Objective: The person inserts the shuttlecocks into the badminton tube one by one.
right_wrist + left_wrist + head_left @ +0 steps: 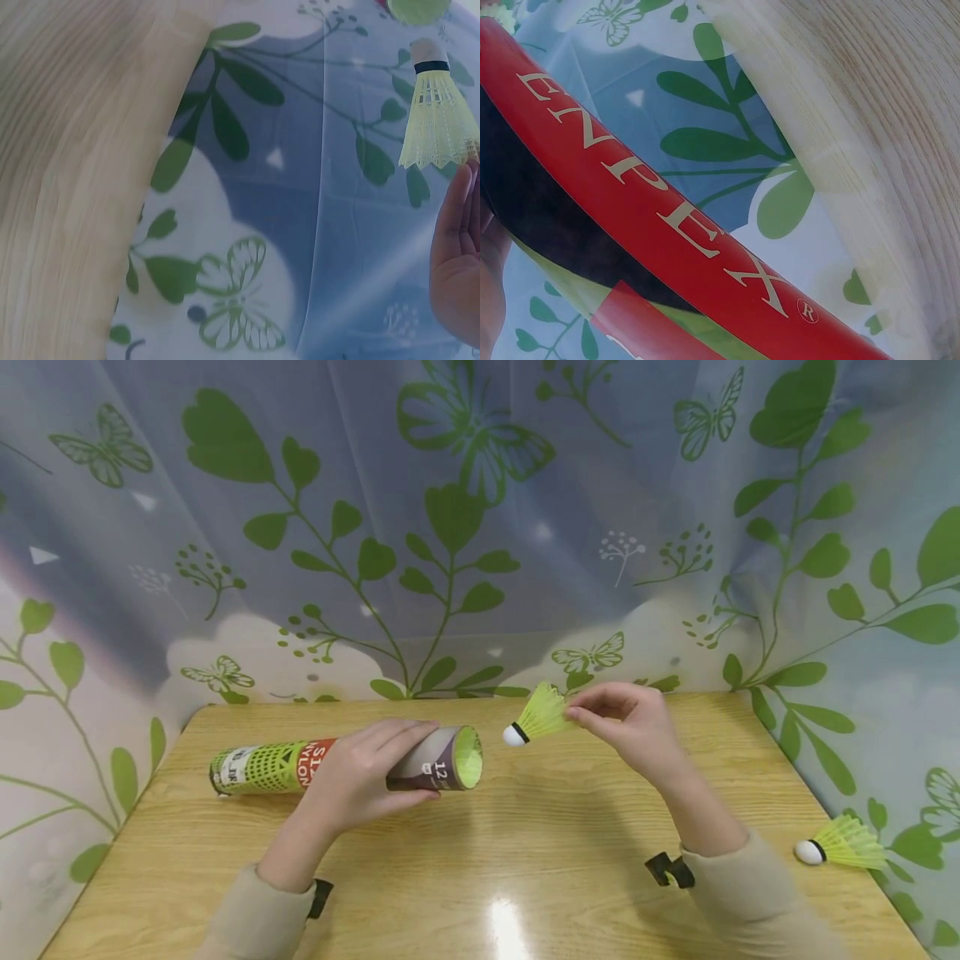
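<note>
My left hand (367, 772) grips a shuttlecock tube (262, 768) that lies roughly level over the table, its open end facing right. In the left wrist view the tube (645, 202) fills the foreground, red with the letters ENPEX. My right hand (633, 727) pinches a yellow shuttlecock (543, 714) by the skirt's edge. The white cork points left and down, a short way from the tube's mouth. In the right wrist view the same shuttlecock (436, 112) has its cork upward, and fingers (457, 202) hold the skirt rim.
Another yellow shuttlecock (843, 843) lies at the table's right edge, cork to the left. The wooden table (450, 877) reaches back to a curtain (480, 568) printed with leaves and butterflies, which also hangs along both sides.
</note>
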`<action>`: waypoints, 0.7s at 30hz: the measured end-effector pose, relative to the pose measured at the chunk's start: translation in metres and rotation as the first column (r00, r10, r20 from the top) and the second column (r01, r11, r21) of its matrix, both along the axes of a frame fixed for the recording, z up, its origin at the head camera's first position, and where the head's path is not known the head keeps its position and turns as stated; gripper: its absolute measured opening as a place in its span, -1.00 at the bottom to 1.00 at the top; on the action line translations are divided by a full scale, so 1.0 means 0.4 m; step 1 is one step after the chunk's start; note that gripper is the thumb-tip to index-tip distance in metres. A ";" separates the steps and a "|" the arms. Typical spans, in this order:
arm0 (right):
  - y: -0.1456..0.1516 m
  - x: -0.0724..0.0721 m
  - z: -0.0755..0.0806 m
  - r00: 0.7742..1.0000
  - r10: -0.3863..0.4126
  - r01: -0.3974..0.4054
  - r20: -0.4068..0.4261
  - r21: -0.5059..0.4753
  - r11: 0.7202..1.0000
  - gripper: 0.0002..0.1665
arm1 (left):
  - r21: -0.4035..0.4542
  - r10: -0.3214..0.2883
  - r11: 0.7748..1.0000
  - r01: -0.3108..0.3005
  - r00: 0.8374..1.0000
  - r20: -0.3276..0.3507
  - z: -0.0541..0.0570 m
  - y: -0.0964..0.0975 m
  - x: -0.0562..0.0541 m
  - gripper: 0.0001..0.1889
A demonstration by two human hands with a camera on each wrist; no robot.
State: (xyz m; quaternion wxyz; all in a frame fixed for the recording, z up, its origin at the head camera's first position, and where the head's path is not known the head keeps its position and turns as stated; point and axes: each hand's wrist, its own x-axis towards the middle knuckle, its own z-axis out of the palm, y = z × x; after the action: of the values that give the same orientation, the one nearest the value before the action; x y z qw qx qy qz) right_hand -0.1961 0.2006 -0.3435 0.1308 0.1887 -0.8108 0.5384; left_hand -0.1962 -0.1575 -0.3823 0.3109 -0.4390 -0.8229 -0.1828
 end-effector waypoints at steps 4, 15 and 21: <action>-0.033 -0.001 -0.006 0.999 0.043 -0.042 0.010 -0.003 0.999 -0.94 | -0.005 0.003 1.000 -0.003 1.000 0.003 0.002 0.000 0.000 -0.13; -0.103 0.002 -0.019 0.991 0.132 -0.131 0.035 -0.010 0.991 -0.92 | 0.003 -0.008 1.000 0.008 1.000 -0.018 0.000 0.002 -0.002 -0.13; -0.135 0.010 -0.028 0.980 0.197 -0.197 0.015 -0.026 0.980 -0.91 | -0.004 0.002 1.000 -0.002 1.000 -0.021 0.001 0.002 -0.003 -0.13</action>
State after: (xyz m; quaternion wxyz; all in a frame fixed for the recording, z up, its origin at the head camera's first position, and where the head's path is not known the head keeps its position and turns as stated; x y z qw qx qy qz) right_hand -0.1922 0.1465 -0.3549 0.0720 0.2618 -0.7827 0.5601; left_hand -0.1973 -0.1567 -0.3821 0.3189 -0.4408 -0.8203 -0.1763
